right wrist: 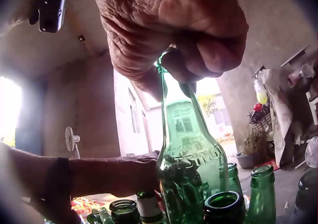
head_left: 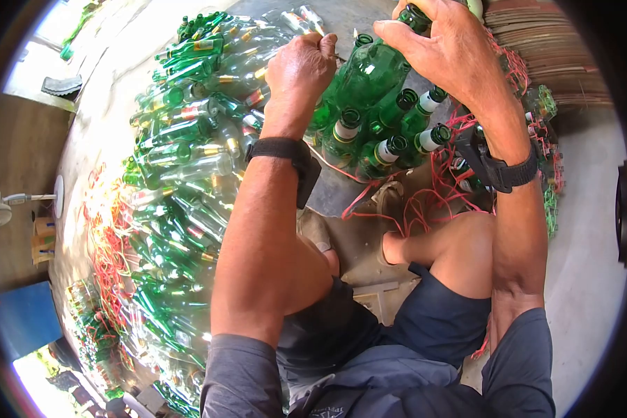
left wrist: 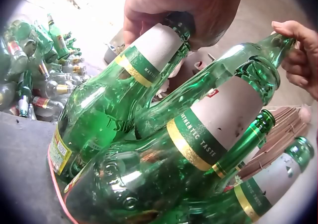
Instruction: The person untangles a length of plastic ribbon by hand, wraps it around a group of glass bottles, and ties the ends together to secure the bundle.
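My right hand (head_left: 456, 63) grips a plain green glass bottle (right wrist: 191, 134) by its neck, tilted above and among the standing bottles. Embossed letters show on its shoulder. With curled fingers, my left hand (left wrist: 186, 7) holds the neck of a green bottle with a white and green neck label (left wrist: 156, 50); its base stands in the cluster. Other green bottles (head_left: 386, 111) stand packed upright beside both hands, several with white neck labels. Pink string (left wrist: 51, 167) runs low around the cluster's outside.
Many green and clear bottles (head_left: 188, 146) lie heaped on the floor at the left. Red string (head_left: 432, 202) tangles near the feet, with more red string (head_left: 108, 237) at far left. A white fan (head_left: 57, 196) stands beyond the heap. Bundled brown slats (head_left: 550, 56) lie at the upper right.
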